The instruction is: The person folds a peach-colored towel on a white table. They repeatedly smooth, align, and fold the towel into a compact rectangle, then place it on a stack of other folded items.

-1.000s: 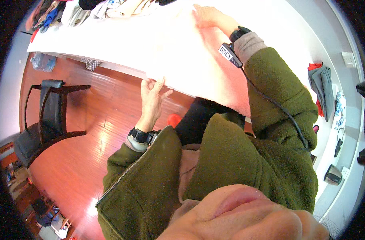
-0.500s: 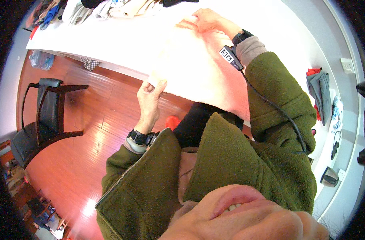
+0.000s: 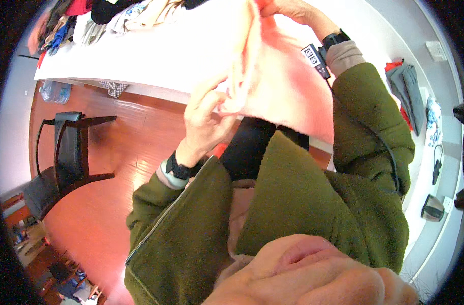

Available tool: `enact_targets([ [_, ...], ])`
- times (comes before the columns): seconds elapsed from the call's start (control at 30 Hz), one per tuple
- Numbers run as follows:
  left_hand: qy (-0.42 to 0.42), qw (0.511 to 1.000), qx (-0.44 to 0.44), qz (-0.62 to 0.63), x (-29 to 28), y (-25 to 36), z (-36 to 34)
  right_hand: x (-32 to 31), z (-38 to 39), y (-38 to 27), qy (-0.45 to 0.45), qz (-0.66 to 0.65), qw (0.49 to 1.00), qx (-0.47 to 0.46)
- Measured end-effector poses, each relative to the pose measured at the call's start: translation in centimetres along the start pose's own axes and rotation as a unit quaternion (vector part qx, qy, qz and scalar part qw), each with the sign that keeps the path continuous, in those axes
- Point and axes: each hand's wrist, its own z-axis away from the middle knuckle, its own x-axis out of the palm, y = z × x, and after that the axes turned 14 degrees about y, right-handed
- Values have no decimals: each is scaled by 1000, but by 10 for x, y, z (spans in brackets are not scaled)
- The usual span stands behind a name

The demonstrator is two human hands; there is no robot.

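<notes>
A pink, fuzzy towel-like cloth (image 3: 293, 86) hangs between my two hands, its near part reaching past the front edge of the white table (image 3: 140, 56). My left hand (image 3: 206, 117) is closed on the near left corner, where the cloth is bunched into a loose fold. Up at the far edge, my right hand (image 3: 288, 9) grips the cloth, with its fingertips partly hidden by the fabric and the picture's top edge. From there a raised fold runs down toward my left hand. Bright glare washes out much of the tabletop.
Several piled garments (image 3: 135, 18) lie along the table's far left side. A black chair (image 3: 64, 157) stands on the reddish wooden floor at left. On the right lie grey folded trousers (image 3: 407, 91) and a dark small device (image 3: 433, 208). A black cable (image 3: 366, 122) runs along my right sleeve.
My left hand has moved right and a little farther down, drawing the cloth's left edge inward into a fold. My right hand has gone farther away and to the right, still gripping the cloth.
</notes>
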Motion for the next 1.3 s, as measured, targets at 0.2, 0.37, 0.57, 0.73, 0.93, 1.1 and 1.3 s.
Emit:
enact_targets([
  [0.2,-147,986,77,25,54,25,-1,-50,47,36,148,171,974,8],
  [0.37,-292,950,108,17,64,34,8,-73,99,72,250,370,895,3],
  [0.57,-268,961,57,-50,73,-4,-42,-13,168,37,299,442,838,-117],
  [0.73,-340,925,142,-89,130,-70,-94,102,230,-9,185,510,835,-96],
  [0.93,-498,795,245,-243,197,-90,-93,148,255,-8,218,547,806,-58],
  [1.1,-469,817,177,-285,223,-94,-74,153,264,6,212,568,793,-56],
  [1.3,-493,734,406,-232,222,-119,-95,158,265,9,236,578,780,-56],
])
